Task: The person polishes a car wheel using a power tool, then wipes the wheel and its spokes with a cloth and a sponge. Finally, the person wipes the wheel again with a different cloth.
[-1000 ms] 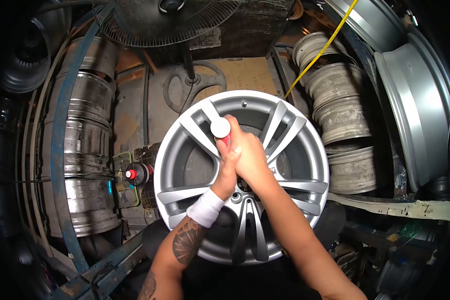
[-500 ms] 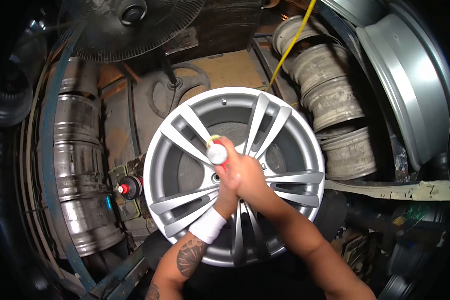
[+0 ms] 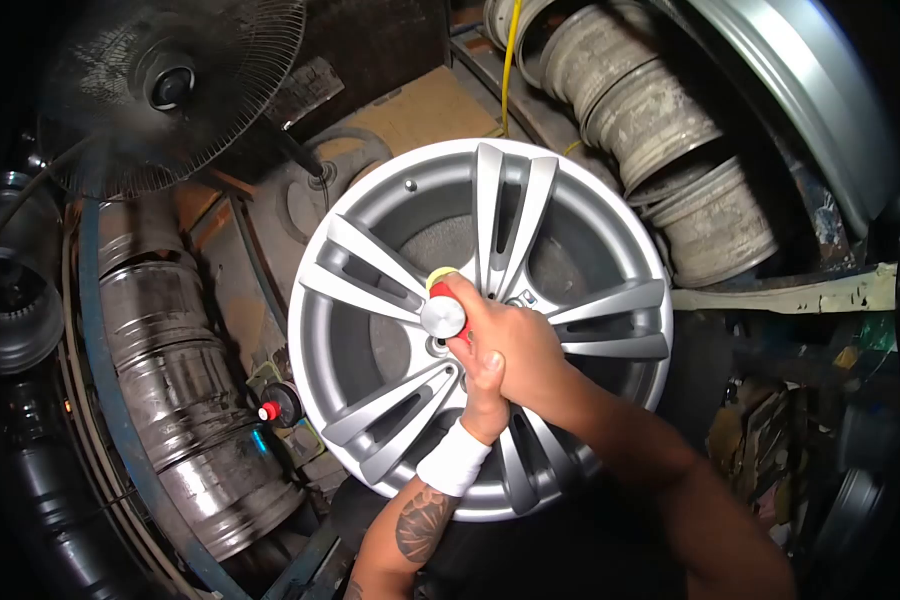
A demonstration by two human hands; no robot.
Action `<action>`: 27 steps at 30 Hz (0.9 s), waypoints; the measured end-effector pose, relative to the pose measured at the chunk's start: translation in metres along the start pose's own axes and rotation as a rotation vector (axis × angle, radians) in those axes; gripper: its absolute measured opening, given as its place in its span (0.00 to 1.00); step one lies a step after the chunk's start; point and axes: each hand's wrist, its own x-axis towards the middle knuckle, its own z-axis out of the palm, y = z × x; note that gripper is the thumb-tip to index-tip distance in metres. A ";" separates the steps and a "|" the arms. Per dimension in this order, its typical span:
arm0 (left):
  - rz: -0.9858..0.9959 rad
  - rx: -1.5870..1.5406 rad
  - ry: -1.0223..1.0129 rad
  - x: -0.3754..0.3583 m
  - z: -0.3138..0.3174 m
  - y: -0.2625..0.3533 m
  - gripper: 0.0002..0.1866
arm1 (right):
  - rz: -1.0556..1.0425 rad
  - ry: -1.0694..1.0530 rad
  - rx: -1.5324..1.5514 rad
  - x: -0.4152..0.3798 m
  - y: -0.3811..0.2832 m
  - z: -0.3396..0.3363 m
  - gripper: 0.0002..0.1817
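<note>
A silver alloy wheel rim (image 3: 650,330) with several paired spokes lies face up in front of me. Over its hub is a red handheld tool with a round silver end cap (image 3: 442,317). A bit of a yellow-green pad (image 3: 440,277) shows at its far side. My right hand (image 3: 515,345) is closed around the tool's body. Just below, my left hand (image 3: 483,395), with a white wristband (image 3: 453,458) on its wrist, is closed at the tool against the right hand; most of its fingers are hidden. Whether the pad touches the rim cannot be seen.
A fan (image 3: 173,88) stands at the upper left. Stacked metal rims (image 3: 165,315) line the left, and dull rims (image 3: 660,115) the right. A dark bottle with a red cap (image 3: 269,411) sits left of the wheel. A yellow hose (image 3: 510,70) hangs at the back.
My view has turned and shifted, so the wheel and shelves look rotated clockwise. Both hands still hold the red tool near the hub, with its silver cap now facing me more squarely.
</note>
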 end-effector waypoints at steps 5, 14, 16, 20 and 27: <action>0.076 0.104 0.069 0.008 -0.003 0.007 0.48 | -0.111 -0.028 0.040 0.012 0.000 0.004 0.33; 0.200 0.034 0.097 0.061 -0.021 0.064 0.39 | -0.115 0.009 0.152 0.088 -0.031 0.020 0.30; 0.141 0.008 0.108 0.050 -0.021 0.043 0.42 | -0.100 -0.058 0.103 0.072 -0.029 0.011 0.31; -0.018 -0.065 -0.104 0.012 -0.011 -0.010 0.45 | -0.075 -0.110 0.024 0.017 0.006 -0.005 0.34; 0.113 1.019 -0.516 0.014 -0.011 0.111 0.24 | 0.186 -0.032 0.662 -0.042 0.053 -0.101 0.26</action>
